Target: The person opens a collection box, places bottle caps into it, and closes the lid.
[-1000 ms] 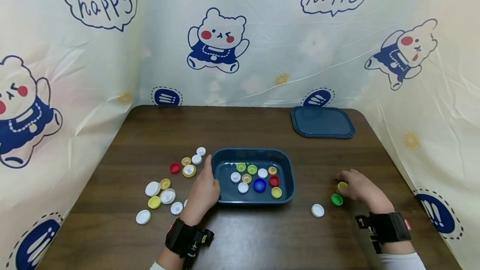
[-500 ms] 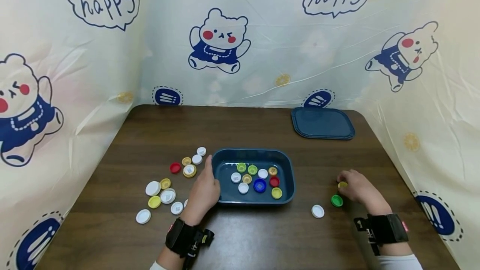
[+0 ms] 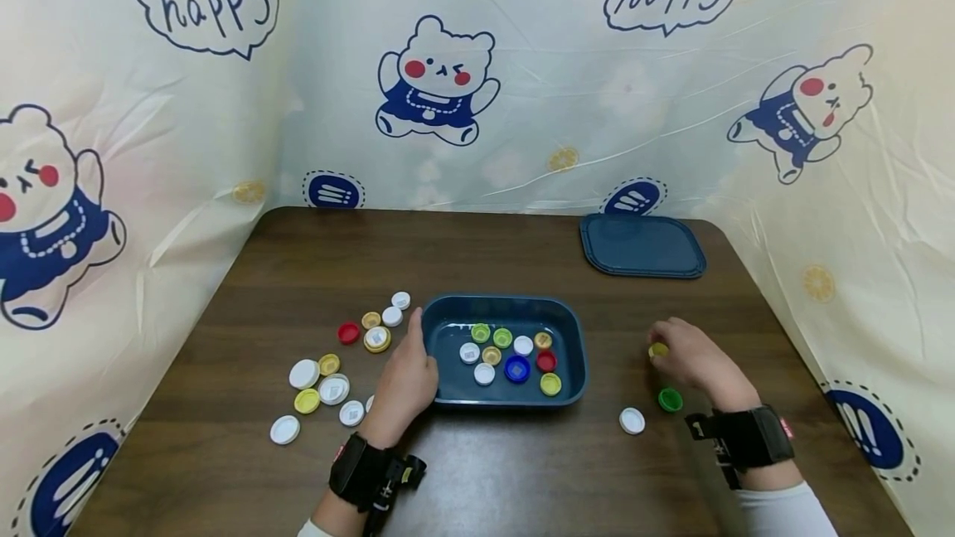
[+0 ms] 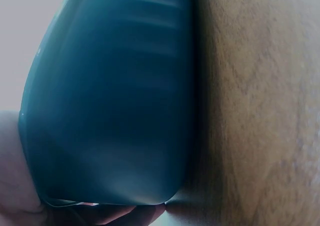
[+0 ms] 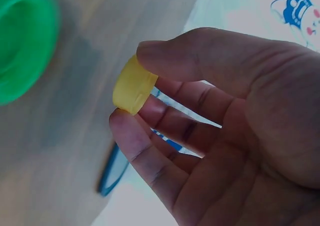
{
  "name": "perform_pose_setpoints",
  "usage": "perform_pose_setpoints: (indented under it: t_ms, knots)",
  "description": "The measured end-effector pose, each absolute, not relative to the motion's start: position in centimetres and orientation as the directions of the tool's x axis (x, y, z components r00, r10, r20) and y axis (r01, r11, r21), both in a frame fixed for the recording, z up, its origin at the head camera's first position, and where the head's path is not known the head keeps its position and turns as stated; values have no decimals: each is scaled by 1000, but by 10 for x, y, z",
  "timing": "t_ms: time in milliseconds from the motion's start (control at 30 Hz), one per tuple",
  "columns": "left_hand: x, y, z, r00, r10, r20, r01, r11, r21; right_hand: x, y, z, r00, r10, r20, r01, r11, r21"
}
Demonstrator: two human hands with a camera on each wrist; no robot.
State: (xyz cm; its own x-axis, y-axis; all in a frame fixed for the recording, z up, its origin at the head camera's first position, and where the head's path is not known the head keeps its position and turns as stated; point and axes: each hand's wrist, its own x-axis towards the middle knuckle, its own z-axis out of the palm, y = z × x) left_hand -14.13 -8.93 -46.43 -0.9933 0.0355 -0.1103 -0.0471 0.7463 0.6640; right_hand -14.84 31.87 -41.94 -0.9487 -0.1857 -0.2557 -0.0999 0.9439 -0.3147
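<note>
My right hand (image 3: 690, 359) pinches a yellow bottle cap (image 3: 658, 350) (image 5: 134, 85) between thumb and fingers, lifted a little above the table to the right of the dark blue tray (image 3: 574, 355). The tray holds several caps of mixed colours. My left hand (image 3: 406, 375) rests against the tray's left wall (image 4: 105, 116), fingers along its rim. A green cap (image 3: 670, 399) (image 5: 22, 41) and a white cap (image 3: 632, 419) lie on the table near my right hand.
Several white, yellow and red caps (image 3: 332, 379) are scattered left of the tray. A dark blue lid (image 3: 642, 245) lies at the back right. Printed plastic sheeting walls in the wooden table (image 3: 485, 255) on three sides.
My right hand has lifted the yellow cap and moved it left and away from me, toward the tray. The left hand and tray have not moved.
</note>
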Motion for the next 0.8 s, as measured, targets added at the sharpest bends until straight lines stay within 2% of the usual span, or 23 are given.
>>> perform_pose_setpoints:
  t_ms: [367,800]
  knots:
    - [-140,-91,-463,-994,30,-104,-46,752,657,-168,257,-387,-925,-341,-165,-275,905,-325]
    - [-141,-89,-463,-995,33,-98,-42,744,667,-183,172,-361,-851,-463,-248,-386,871,-305]
